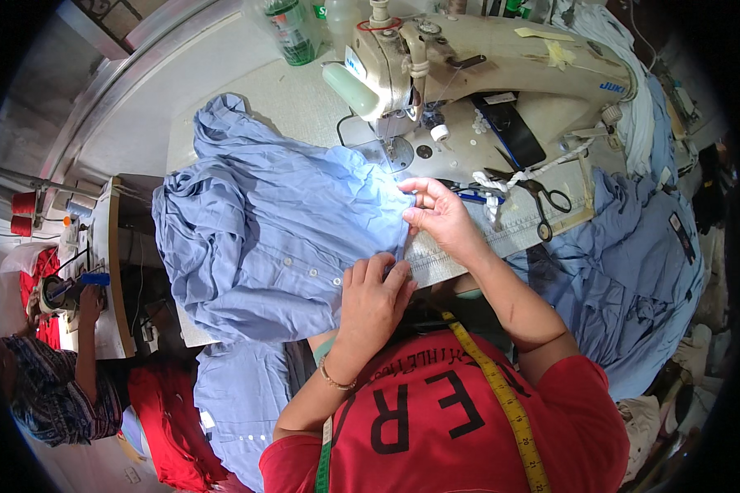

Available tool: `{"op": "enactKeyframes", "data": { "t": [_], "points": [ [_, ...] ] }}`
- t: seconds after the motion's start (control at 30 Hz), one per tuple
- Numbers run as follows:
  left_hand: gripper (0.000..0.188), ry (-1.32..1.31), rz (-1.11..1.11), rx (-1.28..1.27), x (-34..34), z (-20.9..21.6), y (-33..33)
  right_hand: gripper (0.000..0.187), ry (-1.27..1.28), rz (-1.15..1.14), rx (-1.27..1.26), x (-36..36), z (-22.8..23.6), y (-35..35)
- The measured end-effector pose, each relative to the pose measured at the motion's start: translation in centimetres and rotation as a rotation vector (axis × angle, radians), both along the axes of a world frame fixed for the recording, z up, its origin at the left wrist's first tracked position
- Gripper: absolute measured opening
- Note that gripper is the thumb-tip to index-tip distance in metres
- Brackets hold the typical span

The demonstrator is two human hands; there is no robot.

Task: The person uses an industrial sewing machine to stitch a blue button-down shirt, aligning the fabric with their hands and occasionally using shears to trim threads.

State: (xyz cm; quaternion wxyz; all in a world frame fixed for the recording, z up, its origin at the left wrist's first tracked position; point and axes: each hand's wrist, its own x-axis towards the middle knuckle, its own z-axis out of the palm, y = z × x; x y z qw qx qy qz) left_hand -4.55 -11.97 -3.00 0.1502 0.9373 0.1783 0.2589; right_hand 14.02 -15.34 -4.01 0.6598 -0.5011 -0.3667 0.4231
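A light blue buttoned shirt (pixel 263 205) lies spread and wrinkled over the sewing table. Its right edge is pinched between the thumb and fingers of my right hand (pixel 437 215), close to the lit needle area of a sewing machine (pixel 399 115). My left hand (pixel 373 294) rests at the shirt's near edge with its fingers bent and pressed together on the cloth. White buttons (pixel 313 272) show on the shirt just left of that hand. The shirt's far right corner reaches the needle plate (pixel 400 154).
Black-handled scissors (pixel 543 201), a white cord (pixel 543 168) and a dark phone (pixel 510 131) lie right of the needle. More blue garments (pixel 625 279) are heaped at right and below left. A green bottle (pixel 292 33) stands behind. At far left another person's hand (pixel 90 302) works.
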Motion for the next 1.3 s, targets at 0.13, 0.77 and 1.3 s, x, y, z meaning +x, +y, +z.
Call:
{"op": "enactKeyframes", "data": {
  "t": [0.13,0.77,1.3],
  "points": [
    [0.027,-0.073,-0.013,-0.055,0.4,-0.3,0.5,0.036,0.007,0.006,0.004,0.2,0.0,0.1],
    [0.020,-0.129,0.031,-0.280,2.5,0.1,2.6,0.031,0.043,-0.026,-0.006,0.2,-0.2,0.1],
    [0.014,-0.200,0.153,-0.279,3.1,0.7,3.6,0.033,0.073,0.017,0.038,0.3,-0.5,-0.1]
  ]
}}
